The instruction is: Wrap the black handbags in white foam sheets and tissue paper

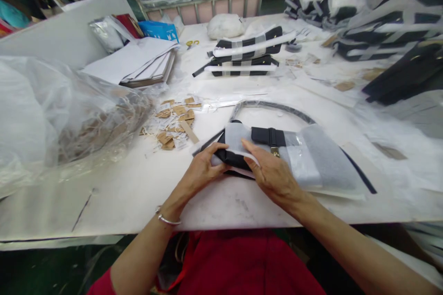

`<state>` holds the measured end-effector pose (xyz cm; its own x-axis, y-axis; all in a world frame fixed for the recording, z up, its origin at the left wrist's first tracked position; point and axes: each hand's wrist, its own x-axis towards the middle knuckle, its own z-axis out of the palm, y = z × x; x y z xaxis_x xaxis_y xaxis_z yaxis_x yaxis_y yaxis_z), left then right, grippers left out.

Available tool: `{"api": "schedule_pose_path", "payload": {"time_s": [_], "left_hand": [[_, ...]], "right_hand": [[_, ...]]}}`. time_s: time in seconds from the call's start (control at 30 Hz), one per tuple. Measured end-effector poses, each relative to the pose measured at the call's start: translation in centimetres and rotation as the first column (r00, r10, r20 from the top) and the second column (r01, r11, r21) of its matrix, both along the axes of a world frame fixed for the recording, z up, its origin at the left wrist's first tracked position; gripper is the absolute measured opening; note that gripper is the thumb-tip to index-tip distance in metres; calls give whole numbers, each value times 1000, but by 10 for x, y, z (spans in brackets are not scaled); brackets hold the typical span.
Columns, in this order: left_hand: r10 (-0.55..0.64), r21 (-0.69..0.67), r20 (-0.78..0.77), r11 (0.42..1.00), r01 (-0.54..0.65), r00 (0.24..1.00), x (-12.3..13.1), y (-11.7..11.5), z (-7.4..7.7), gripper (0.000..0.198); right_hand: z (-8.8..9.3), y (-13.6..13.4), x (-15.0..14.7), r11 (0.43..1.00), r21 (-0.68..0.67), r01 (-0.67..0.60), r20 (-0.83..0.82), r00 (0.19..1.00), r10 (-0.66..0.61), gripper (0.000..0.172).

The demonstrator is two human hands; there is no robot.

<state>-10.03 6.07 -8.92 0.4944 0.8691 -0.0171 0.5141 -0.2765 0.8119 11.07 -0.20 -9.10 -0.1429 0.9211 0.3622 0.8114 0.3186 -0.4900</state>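
A black handbag (pixel 238 160) lies on the table in front of me, partly covered by a thin white wrapping sheet (pixel 332 161) and clear tape. Its wrapped handle (pixel 277 105) arches away from me, and a black flap with a gold-coloured clasp (pixel 275 151) shows through the wrapping. My left hand (pixel 207 166) grips the bag's left end, thumb in front and fingers on top. Near the bag's front edge, my right hand (pixel 273 170) has the edge of the sheet between thumb and forefinger; the other fingers are curled over the wrapping.
Brown paper tags (pixel 176 120) with strings lie left of the bag, beside a large clear plastic bag (pixel 86 120). Two wrapped black bags (pixel 245 50) are stacked behind, with more wrapped bags (pixel 380 41) at right. Stacked white sheets (pixel 138 62) and yellow-handled scissors (pixel 192 43) are farther back.
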Motion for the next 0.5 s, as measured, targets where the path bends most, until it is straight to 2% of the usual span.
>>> {"api": "schedule_pose_path", "payload": {"time_s": [0.07, 0.17, 0.23, 0.27, 0.3, 0.37, 0.43, 0.5], "left_hand": [[-2, -30, 50, 1000, 3, 999, 0, -1, -1, 39], [30, -46, 96, 999, -26, 995, 1, -5, -4, 40], [61, -50, 99, 997, -56, 993, 2, -8, -6, 43], [76, -52, 99, 996, -71, 992, 2, -9, -6, 44], [87, -57, 99, 995, -81, 991, 2, -10, -7, 43], [99, -62, 100, 994, -93, 990, 3, -10, -8, 38], [104, -57, 102, 994, -98, 989, 3, -8, -8, 32], [101, -58, 98, 994, -95, 990, 4, -7, -9, 29]], "right_hand": [[1, 0, -2, 993, -13, 115, -124, 986, -116, 45], [4, -4, -4, 972, 4, 233, -280, 934, -223, 42], [4, -7, -4, 942, 45, 331, -328, 896, -299, 42], [4, -8, -4, 937, 82, 339, -307, 903, -300, 43], [4, -8, -4, 949, 121, 293, -241, 936, -258, 45], [3, -7, -7, 987, 149, 51, 5, 999, -52, 51], [1, -5, -10, 984, 62, -168, 243, 959, 148, 63], [0, -3, -12, 978, -24, -209, 338, 919, 205, 71]]}}
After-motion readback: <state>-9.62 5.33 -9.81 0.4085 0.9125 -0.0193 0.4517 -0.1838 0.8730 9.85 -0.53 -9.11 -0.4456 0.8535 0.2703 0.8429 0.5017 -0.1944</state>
